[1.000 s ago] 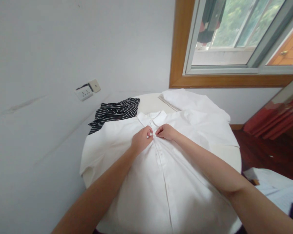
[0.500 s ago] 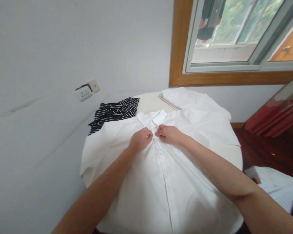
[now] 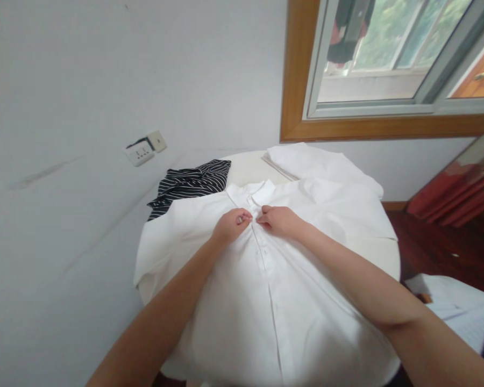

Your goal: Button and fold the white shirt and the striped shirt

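A white button-up shirt (image 3: 234, 301) lies spread, front up, over a round table, its collar pointing toward the wall. Just below the collar, my left hand (image 3: 232, 224) pinches the left side of the button placket between thumb and fingers. Close beside it on the right, my right hand (image 3: 280, 220) pinches the other side of the placket. The fingertips nearly meet; whatever button lies between them is too small to make out. Further down the placket, small buttons show faintly.
A folded black-and-white striped garment (image 3: 189, 185) lies at the table's (image 3: 248, 167) back left. Folded white clothing (image 3: 322, 161) rests at the back right. Behind are a wall with a socket (image 3: 140, 152) and a window (image 3: 371, 64). White papers (image 3: 463, 312) sit at the lower right.
My hands stay at the same spot on the placket, with only a slight shift of the left fingers. The shirt lies as before; the view has moved slightly.
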A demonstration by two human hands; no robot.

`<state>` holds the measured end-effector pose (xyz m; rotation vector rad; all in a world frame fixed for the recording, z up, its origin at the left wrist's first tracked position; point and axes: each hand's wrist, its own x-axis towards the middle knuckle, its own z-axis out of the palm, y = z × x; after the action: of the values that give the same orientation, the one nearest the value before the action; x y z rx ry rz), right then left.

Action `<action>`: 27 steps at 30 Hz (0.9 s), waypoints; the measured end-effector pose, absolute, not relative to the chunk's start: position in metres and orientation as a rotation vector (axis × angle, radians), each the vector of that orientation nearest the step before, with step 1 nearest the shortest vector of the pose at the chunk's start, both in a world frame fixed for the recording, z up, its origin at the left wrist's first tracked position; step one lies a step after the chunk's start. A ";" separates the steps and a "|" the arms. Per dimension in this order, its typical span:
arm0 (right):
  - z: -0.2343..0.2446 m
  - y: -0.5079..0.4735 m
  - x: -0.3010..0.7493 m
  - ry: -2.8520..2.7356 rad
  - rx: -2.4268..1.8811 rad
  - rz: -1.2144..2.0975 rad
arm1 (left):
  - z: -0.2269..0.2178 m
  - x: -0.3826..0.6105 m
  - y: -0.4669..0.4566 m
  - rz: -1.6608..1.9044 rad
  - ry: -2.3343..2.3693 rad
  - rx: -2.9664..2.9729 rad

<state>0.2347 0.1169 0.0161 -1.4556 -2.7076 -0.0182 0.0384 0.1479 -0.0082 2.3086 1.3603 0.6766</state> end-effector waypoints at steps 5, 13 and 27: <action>0.003 0.127 0.238 -2.462 -1.426 0.260 | -0.013 0.043 0.148 0.629 1.467 2.289; -0.008 0.137 0.223 -2.295 -1.467 0.345 | -0.011 0.045 0.150 0.523 1.552 2.194; -0.004 0.141 0.210 -2.248 -1.698 0.379 | -0.010 0.043 0.149 0.531 1.555 2.180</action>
<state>0.2098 0.1409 -0.0036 -1.6980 -2.2481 0.3787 0.0426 0.1495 -0.0103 2.1797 1.5546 0.5314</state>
